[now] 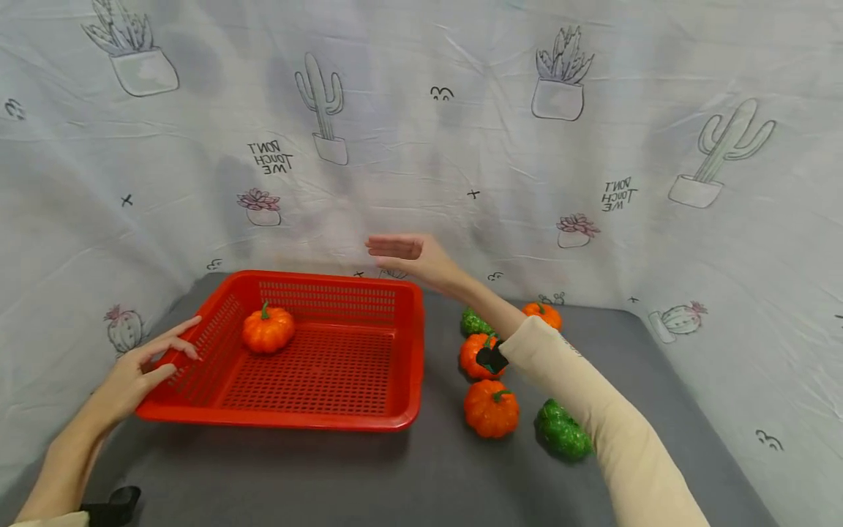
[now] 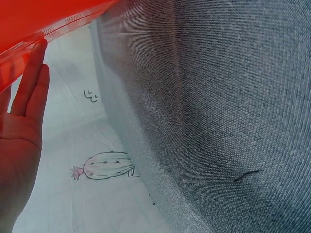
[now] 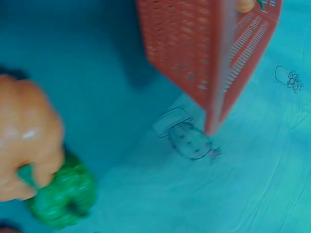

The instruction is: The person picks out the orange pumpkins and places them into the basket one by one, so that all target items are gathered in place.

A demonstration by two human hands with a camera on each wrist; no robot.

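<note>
My left hand (image 1: 135, 377) grips the left rim of a red plastic basket (image 1: 276, 419), thumb and fingers at the edge. From the left wrist, straight fingers (image 2: 36, 92) show against the outside of the red wall. A small orange pumpkin (image 1: 268, 331) with a green stem sits inside the basket, toward its back left. Beyond the basket's back right corner my right hand (image 1: 421, 258) is raised in the air, holding nothing, its fingers extended and pointing left. The right wrist view shows the basket's perforated side (image 3: 180, 48) but not the hand.
Right of the basket, orange pumpkins (image 1: 491, 410) and lumpy green ones (image 1: 563, 432) lie on the grey tabletop (image 1: 461, 483), some partly behind the right forearm. A white curtain (image 1: 408, 146) printed with cacti hangs around the back and sides.
</note>
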